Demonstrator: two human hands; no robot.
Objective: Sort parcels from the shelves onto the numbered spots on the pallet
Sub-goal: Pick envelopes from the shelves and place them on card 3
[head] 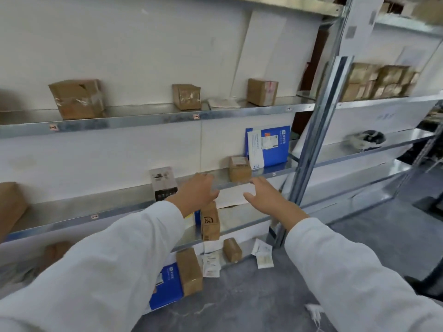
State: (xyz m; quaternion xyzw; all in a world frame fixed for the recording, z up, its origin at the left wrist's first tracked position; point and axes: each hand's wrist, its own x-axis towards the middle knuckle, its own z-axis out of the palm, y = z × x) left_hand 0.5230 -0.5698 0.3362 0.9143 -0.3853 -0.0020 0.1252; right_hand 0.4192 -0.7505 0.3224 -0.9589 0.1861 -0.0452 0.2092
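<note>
Left grip (196,192): fingers spread, holding nothing.
Right grip (266,197): likewise spread, empty.
Small cardboard box (239,169): upright, near-cubic, just beyond both grips, near shelf (220,179) edge.
Room: bare shelf beyond left grip.

Grey metal on the shelf edge (143,121) across the middle, smooth, with a dull shine; same metal on the upright post (318,130) at 3 o'clock. Brown cardboard on the big box (76,99) at 10 o'clock, matt, dented, with strips of clear glossy tape. Same cardboard and tape on the small box (186,97) near 12 o'clock. Smooth blue card with slight gloss on the envelope (271,146) at 2 o'clock. Thin white paper in the slips (211,265) at 6 o'clock, crumpled. White matt cloth on the sleeves (115,264). Grey mottled floor (263,295), hard, faintly shiny. Flat matt white on the back wall (119,44).
</note>
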